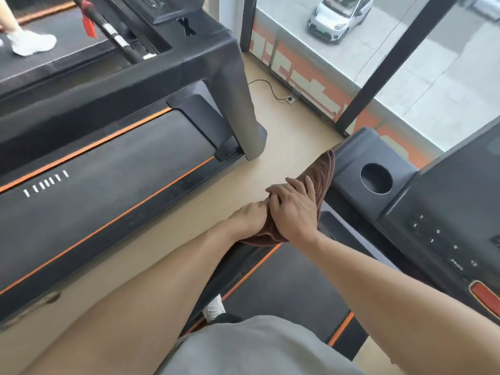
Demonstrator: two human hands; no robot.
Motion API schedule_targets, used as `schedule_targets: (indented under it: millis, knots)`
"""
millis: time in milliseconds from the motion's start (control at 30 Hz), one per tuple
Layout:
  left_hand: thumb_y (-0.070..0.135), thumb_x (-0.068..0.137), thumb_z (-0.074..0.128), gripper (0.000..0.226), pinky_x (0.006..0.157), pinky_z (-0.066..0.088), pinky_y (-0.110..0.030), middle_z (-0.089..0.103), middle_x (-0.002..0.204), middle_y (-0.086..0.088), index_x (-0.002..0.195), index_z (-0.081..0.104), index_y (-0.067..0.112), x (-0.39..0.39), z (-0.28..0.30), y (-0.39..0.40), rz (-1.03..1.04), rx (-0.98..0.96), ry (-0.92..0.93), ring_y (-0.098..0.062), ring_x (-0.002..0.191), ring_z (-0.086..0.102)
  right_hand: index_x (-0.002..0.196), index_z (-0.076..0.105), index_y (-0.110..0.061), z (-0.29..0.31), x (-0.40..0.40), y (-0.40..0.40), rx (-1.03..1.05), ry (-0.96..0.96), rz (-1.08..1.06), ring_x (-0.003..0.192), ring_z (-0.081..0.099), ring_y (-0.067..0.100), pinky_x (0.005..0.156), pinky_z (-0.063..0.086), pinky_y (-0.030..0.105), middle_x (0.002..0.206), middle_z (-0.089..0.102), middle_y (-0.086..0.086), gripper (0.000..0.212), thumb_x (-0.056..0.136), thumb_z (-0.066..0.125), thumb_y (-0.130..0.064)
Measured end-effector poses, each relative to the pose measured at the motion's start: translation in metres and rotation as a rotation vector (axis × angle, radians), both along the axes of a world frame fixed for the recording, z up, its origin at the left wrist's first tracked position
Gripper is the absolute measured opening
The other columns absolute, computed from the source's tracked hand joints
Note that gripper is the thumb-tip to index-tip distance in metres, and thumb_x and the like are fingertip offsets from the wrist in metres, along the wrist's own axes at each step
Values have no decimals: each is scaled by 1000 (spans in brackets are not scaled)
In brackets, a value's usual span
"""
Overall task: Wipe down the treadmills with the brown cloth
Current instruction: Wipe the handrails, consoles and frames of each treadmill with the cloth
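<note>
The brown cloth point(323, 173) is draped along the left armrest of the dark treadmill point(354, 158) I stand on, just left of its round cup holder point(376, 178). My right hand point(293, 212) lies over the cloth from above, its fingers curved around it. My left hand point(250, 217) grips the cloth's near end from the left side; its fingertips are hidden under the cloth and the right hand. The console point(443, 234) with number buttons is at the right.
A second treadmill point(108, 185) with orange stripes lies to the left across a strip of beige floor point(284, 136). Farther left, another person's white shoe point(32, 40) is on a third treadmill. A cable and socket point(289, 98) lie by the glass wall.
</note>
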State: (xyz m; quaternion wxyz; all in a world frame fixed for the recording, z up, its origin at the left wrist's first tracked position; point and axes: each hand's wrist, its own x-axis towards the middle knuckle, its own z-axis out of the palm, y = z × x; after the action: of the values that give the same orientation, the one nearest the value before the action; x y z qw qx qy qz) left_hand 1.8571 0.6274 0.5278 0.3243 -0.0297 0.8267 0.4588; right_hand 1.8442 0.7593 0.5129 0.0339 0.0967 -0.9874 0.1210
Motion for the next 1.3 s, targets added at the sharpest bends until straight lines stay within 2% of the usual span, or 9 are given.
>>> schedule_targets:
  millis: [200, 300, 433, 533, 733, 900, 1033, 1133, 1300]
  knots:
    - [49, 108, 18, 52, 98, 42, -42, 60, 142, -9, 147, 44, 29, 25, 7, 23, 76, -370, 236, -35, 124, 59, 159, 32, -20, 0, 44, 28, -85, -16, 55, 158, 9, 21, 126, 14, 51, 167, 27, -2, 50, 110, 32, -32]
    - [48, 108, 23, 54, 103, 39, -43, 49, 152, -3, 155, 36, 24, 33, 4, 45, 107, -478, 355, -30, 130, 54, 162, 17, -11, -2, 59, 51, -77, -44, -12, 156, 16, 29, 121, 32, 43, 169, 17, 12, 65, 107, 35, -40]
    - [47, 108, 33, 56, 111, 31, -45, 41, 159, -1, 160, 27, 26, 42, -2, 68, 146, -605, 468, -25, 140, 44, 154, 39, -15, 4, 60, 82, -98, -127, -82, 128, 52, 31, 104, 40, 37, 145, 52, 12, 67, 97, 64, -39]
    - [44, 106, 39, 59, 122, 18, -45, 29, 166, -4, 161, 25, 25, 53, -4, 83, 164, -679, 525, -25, 153, 25, 128, 62, -23, 20, 53, 99, -242, -159, -116, 112, 57, 27, 93, 37, 34, 116, 63, 2, 34, 95, 65, -33]
    - [40, 106, 42, 54, 128, 1, -45, 21, 170, -4, 157, 37, 22, 88, -5, 124, 171, -570, 642, -24, 158, 7, 115, 62, -22, 55, 65, 142, -60, -201, 20, 108, 60, 29, 79, 41, 36, 112, 63, 1, 21, 96, 54, -28]
    - [47, 106, 40, 54, 126, 15, -41, 24, 169, -4, 154, 44, 22, 123, -17, 168, 187, -289, 535, -24, 155, 20, 94, 63, -21, 96, 94, 189, 199, -308, 63, 97, 64, 30, 68, 36, 33, 95, 67, 2, 24, 89, 52, -42]
    - [40, 106, 46, 49, 123, 28, -41, 27, 168, -2, 150, 49, 18, 154, -29, 194, 216, -166, 554, -23, 151, 31, 110, 65, -28, 96, 116, 216, 517, -577, 81, 93, 61, 25, 64, 37, 33, 99, 66, -4, 51, 83, 51, -68]
    - [31, 108, 45, 48, 122, 31, -42, 22, 169, -1, 154, 44, 20, 168, -36, 200, 207, -138, 570, -23, 152, 29, 129, 53, -27, 83, 131, 219, 395, -469, 10, 113, 58, 26, 73, 43, 38, 122, 60, -1, 82, 77, 46, -90]
    - [26, 105, 43, 43, 120, 34, -48, 40, 161, -5, 145, 55, 18, 159, -42, 186, 203, -228, 659, -29, 148, 38, 160, 11, -22, 41, 133, 198, 112, -619, 5, 130, 54, 33, 94, 49, 44, 153, 43, 10, 103, 85, 64, -69]
